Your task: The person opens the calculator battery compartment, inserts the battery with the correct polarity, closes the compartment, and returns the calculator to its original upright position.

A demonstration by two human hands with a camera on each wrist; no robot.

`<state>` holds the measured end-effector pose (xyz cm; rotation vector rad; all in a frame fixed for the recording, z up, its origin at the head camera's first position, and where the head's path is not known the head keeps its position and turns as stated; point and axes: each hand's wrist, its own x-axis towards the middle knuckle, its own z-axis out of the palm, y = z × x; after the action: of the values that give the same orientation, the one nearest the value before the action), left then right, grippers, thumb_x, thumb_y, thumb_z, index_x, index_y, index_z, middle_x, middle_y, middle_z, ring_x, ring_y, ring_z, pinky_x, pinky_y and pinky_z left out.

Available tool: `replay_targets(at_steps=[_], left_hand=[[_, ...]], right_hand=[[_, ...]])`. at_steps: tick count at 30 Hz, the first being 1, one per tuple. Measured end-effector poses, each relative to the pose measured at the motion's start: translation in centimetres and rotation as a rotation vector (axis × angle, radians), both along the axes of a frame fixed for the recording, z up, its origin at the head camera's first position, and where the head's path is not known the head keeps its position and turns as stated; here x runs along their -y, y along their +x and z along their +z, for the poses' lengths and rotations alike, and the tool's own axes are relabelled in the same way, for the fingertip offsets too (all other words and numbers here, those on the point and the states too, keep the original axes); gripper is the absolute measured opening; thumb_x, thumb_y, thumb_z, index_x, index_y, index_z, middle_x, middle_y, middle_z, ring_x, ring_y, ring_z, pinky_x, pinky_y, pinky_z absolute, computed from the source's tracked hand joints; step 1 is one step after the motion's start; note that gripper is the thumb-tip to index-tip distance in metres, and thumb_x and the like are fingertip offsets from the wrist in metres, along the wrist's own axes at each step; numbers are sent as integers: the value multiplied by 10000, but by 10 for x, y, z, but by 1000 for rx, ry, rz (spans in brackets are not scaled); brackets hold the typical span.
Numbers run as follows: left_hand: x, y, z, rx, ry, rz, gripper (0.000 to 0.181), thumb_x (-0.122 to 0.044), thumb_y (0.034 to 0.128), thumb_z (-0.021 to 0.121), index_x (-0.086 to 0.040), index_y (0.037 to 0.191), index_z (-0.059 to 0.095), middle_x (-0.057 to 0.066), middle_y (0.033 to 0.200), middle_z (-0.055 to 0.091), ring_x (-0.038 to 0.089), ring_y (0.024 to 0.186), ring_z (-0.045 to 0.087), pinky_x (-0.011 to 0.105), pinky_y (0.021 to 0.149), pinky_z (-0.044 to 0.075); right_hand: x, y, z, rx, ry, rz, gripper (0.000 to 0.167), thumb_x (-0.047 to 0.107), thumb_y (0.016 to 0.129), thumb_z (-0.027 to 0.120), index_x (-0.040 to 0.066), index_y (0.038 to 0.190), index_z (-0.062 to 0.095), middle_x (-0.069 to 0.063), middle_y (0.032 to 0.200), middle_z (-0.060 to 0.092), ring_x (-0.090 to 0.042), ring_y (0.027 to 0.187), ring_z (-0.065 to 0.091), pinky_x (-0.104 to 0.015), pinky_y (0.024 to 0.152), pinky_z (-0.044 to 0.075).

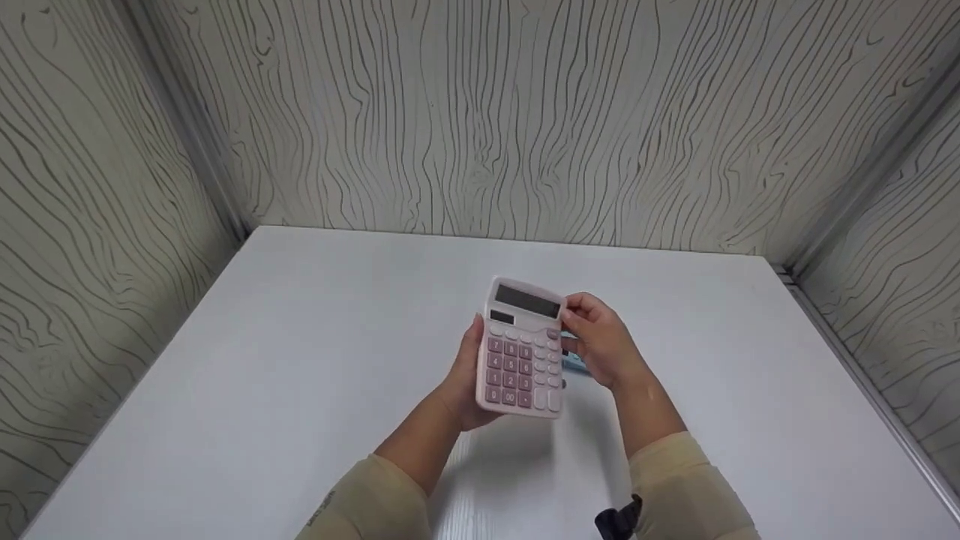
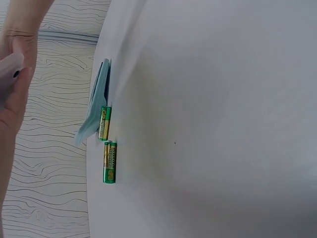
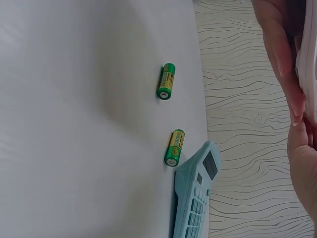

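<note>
A pink calculator [image 1: 521, 349] is held up off the table, its keys and dark display turned toward the head view. My left hand [image 1: 463, 386] grips it along its left side and lower edge, with the thumb lying along the side; the other fingers are hidden behind it. At the upper right corner, my right hand [image 1: 604, 337] pinches the edge with the thumb in front. In the right wrist view, only a pale side of this calculator [image 3: 309, 59] shows at the right border.
On the white table [image 1: 300, 360] lies a light blue calculator [image 3: 195, 193], mostly hidden behind the hands in the head view. One green-and-gold battery [image 3: 174, 148] is close beside it, another battery [image 3: 166, 81] a little farther off. Patterned panels [image 1: 480, 120] stand around the table.
</note>
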<state>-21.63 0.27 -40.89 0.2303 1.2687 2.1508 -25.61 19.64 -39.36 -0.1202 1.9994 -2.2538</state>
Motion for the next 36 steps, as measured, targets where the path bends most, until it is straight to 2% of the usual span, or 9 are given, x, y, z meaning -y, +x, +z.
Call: replay_targets(at_steps=[5, 10, 14, 17, 21, 25, 27, 32, 36], left_hand=[[1, -1, 2, -42, -56, 25, 915, -795, 768, 122, -178, 1416, 314, 129, 1340, 463, 304, 1192, 485, 468, 964, 392], [1, -3, 8, -116, -137, 34, 848, -747, 804, 127, -194, 1427, 285, 128, 1349, 439, 301, 1203, 466, 479, 975, 376], [0, -5, 13, -172, -192, 51, 801, -714, 822, 161, -205, 1431, 267, 122, 1339, 421, 281, 1191, 452, 487, 982, 364], [-1, -8, 14, -174, -233, 80, 808, -715, 816, 216, -200, 1439, 244, 125, 1368, 380, 287, 1206, 422, 504, 1000, 336], [-4, -10, 15, -193, -285, 120, 840, -694, 802, 312, -193, 1453, 139, 149, 1435, 257, 334, 1266, 329, 573, 1004, 277], [-8, -11, 18, -219, -309, 168, 838, -622, 779, 460, -289, 1437, 62, 137, 1479, 134, 364, 1312, 219, 653, 964, 245], [-11, -10, 19, -222, -333, 206, 843, -578, 772, 525, -324, 1430, 63, 132, 1485, 134, 371, 1311, 224, 667, 940, 261], [-16, -8, 22, -255, -525, 321, 945, -618, 723, 609, -322, 1440, 71, 144, 1433, 246, 363, 1223, 373, 620, 915, 356], [-18, -5, 22, -281, -656, 382, 1032, -738, 652, 572, -321, 1448, 65, 142, 1400, 252, 340, 1181, 389, 587, 905, 391]], right_hand=[[2, 2, 5, 34, 60, -4, 188, 128, 951, 487, 18, 1101, 508, -135, 1115, 544, -251, 991, 539, -364, 851, 494], [7, 10, 14, 55, 177, -20, 300, 206, 967, 464, 39, 1216, 473, -132, 1212, 502, -272, 1096, 514, -415, 952, 422], [13, 21, 22, 27, 249, -33, 397, 241, 966, 460, 62, 1316, 401, -137, 1302, 437, -289, 1205, 445, -461, 1015, 340], [21, 32, 28, -18, 293, -25, 459, 259, 956, 480, 72, 1359, 368, -146, 1335, 407, -288, 1251, 399, -453, 1015, 339], [34, 48, 34, -58, 294, 33, 551, 339, 934, 507, 102, 1398, 329, -149, 1398, 362, -318, 1297, 342, -476, 1005, 339], [45, 61, 37, -62, 224, 130, 614, 387, 929, 490, 130, 1436, 258, -120, 1479, 259, -362, 1329, 272, -535, 999, 306], [48, 64, 37, -62, 190, 169, 653, 392, 922, 499, 140, 1451, 211, -100, 1502, 202, -366, 1340, 243, -549, 994, 299], [51, 64, 31, -81, 191, 210, 831, 345, 852, 613, 154, 1469, 91, -90, 1512, 111, -375, 1329, 253, -530, 987, 320], [52, 62, 25, -87, 237, 191, 920, 274, 790, 702, 172, 1468, 88, -73, 1495, 158, -354, 1282, 324, -516, 977, 349]])
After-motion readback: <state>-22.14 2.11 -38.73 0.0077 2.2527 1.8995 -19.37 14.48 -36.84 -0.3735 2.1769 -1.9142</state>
